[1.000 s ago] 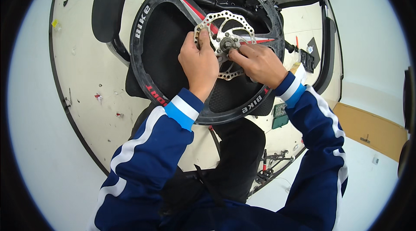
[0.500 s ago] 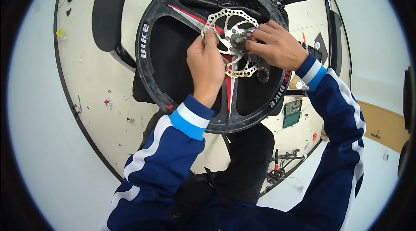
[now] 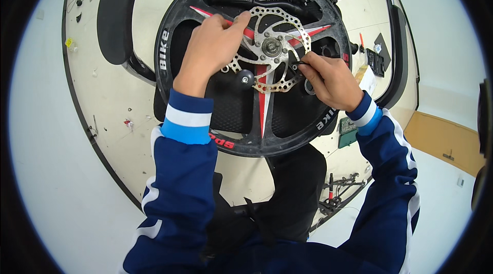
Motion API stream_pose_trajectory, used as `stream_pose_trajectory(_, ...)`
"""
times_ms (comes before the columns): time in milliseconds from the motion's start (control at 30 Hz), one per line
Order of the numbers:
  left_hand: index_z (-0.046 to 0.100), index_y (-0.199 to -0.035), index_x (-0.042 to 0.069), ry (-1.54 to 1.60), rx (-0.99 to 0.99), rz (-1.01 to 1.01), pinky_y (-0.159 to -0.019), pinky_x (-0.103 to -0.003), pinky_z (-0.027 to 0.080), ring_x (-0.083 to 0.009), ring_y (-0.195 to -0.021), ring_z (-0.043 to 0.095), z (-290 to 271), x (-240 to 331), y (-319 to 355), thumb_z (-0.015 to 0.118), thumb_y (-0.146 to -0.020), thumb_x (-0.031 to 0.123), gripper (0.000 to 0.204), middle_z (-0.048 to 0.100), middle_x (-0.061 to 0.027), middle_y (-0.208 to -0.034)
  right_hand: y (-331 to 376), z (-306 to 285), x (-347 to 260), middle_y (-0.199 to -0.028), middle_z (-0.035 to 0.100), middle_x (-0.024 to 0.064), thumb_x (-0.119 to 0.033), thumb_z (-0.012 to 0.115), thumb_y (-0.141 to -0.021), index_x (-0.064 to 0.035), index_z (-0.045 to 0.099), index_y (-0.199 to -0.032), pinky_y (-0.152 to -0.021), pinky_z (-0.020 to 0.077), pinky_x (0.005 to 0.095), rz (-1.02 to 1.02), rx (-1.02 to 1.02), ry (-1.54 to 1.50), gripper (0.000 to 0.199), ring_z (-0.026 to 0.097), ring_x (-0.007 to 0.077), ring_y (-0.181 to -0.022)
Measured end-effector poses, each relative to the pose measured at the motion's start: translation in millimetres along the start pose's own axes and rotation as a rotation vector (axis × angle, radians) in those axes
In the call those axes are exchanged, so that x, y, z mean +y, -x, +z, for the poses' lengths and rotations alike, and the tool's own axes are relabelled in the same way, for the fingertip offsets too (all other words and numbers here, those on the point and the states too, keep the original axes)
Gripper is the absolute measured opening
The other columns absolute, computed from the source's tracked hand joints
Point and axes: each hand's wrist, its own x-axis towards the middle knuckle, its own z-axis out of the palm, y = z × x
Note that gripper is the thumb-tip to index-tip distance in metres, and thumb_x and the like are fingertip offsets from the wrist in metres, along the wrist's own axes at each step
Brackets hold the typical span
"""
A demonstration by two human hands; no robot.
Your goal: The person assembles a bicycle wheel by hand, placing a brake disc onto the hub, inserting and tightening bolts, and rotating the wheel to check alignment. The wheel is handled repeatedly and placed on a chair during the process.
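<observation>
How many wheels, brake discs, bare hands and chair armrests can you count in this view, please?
Wheel: 1
Brake disc: 1
Bare hands: 2 (left hand, right hand)
Chair armrests: 2 (left armrest, right armrest)
Total: 6

We see a perforated silver brake rotor [image 3: 277, 60] around the hub [image 3: 271, 47] of a flat-lying black three-spoke bicycle wheel [image 3: 263, 112], a thin dark piece [image 3: 298, 63] at the rotor's right side.

Pale tiled floor [image 3: 119, 91], white walls [image 3: 36, 120]
</observation>
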Motion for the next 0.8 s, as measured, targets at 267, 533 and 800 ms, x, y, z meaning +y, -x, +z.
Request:
stream_pose_trajectory(267, 0.063, -0.079, -0.002, -0.004, 0.224, 0.281, -0.064, -0.047, 0.048, -0.0445, -0.071, 0.063, 26.5, 1.9, 11.5, 0.054, -0.100, 0.033, 0.042, 0.063, -0.0239, -0.070, -9.4, 5.7, -19.8, -0.069, 0.059, 0.0179, -0.011, 0.058, -0.098, -0.0012, 0.057, -0.099, -0.056, 0.0441, 0.0419, 0.026, -0.030, -0.086, 0.010, 0.061, 0.0387, -0.062)
stream_pose_trajectory(533, 0.063, -0.078, -0.005, 0.093, 0.093, 0.033, -0.065, -0.047, 0.049, -0.0402, -0.070, 0.066, 9.4, -15.6, 26.7, 0.052, -0.100, 0.030, 0.042, 0.064, -0.0233, -0.069, -24.8, 17.7, -25.5, -0.067, 0.063, 0.0196, -0.014, 0.055, -0.098, -0.0009, 0.053, -0.104, -0.056, 0.0491, 0.0445, 0.008, -0.050, -0.081, 0.014, 0.064, 0.0386, -0.062)
stream_pose_trajectory(800, 0.060, -0.094, -0.002, -0.007, 0.204, 0.271, -0.072, -0.049, 0.053, -0.0458, -0.081, 0.067, 21.7, -12.6, 25.3, 0.061, -0.095, 0.039, 0.041, 0.067, -0.0259, -0.077, -18.8, 25.8, -19.2, -0.070, 0.064, 0.0184, -0.016, 0.057, -0.097, -0.0035, 0.054, -0.105, -0.057, 0.0497, 0.0455, 0.021, -0.073, 0.045, 0.015, 0.063, 0.0391, -0.065)
